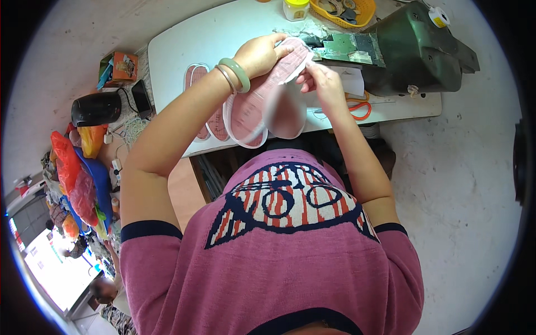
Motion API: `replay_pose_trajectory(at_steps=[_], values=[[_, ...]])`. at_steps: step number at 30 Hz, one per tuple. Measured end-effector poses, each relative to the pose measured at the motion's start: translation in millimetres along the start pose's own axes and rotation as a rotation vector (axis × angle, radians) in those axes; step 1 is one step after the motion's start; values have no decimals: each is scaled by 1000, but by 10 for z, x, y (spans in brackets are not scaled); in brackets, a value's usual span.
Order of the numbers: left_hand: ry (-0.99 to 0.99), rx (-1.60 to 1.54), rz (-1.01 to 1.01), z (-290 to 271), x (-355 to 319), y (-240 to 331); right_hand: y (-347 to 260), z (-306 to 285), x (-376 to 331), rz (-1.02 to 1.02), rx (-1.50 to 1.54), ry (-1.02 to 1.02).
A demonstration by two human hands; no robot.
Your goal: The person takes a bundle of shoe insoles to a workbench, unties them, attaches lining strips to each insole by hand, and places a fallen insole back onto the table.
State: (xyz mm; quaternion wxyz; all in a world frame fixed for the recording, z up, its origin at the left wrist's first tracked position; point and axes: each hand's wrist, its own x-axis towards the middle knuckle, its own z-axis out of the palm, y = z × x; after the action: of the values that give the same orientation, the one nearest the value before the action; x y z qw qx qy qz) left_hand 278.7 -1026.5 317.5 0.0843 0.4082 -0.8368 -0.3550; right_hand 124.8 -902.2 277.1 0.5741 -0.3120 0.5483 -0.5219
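Head cam: L fingers (283, 51) holding pink insole (245, 114), R fingers (317, 70) pinching its white edge (297, 72) nr machine (410, 53)

No lettering legible from where I stand. Pink sole piece (245, 120), far side: faint dark marks, too blurred to read. Yellow-and-white spool (439, 18), far right: any print too small. Orange box (125, 66), left: printed design, words unresolved. Shirt (279, 268), near: looped motif, not readable as text.
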Motion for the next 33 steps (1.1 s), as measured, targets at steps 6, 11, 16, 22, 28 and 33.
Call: replay_pose_trajectory(at_steps=[6, 11, 16, 22, 28, 33], values=[[71, 0, -80, 127, -34, 24, -18, 99, -714, 63, -48, -121], [113, 60, -127, 93, 60, 25, -34, -15, -855, 106, 234, -44], [189, 67, -96, 1, 224, -29, -21, -131, -585, 24, 205, -89], [245, -34, -144, -11, 378, -147, 44, -181, -375, -26, 163, -73], [220, -519, -146, -84, 519, -592, 162, -70, -276, 1, 102, -59], [-98, -118, -292, -970, 64, -975, 549, 244, -384, -414, -688, -128]])
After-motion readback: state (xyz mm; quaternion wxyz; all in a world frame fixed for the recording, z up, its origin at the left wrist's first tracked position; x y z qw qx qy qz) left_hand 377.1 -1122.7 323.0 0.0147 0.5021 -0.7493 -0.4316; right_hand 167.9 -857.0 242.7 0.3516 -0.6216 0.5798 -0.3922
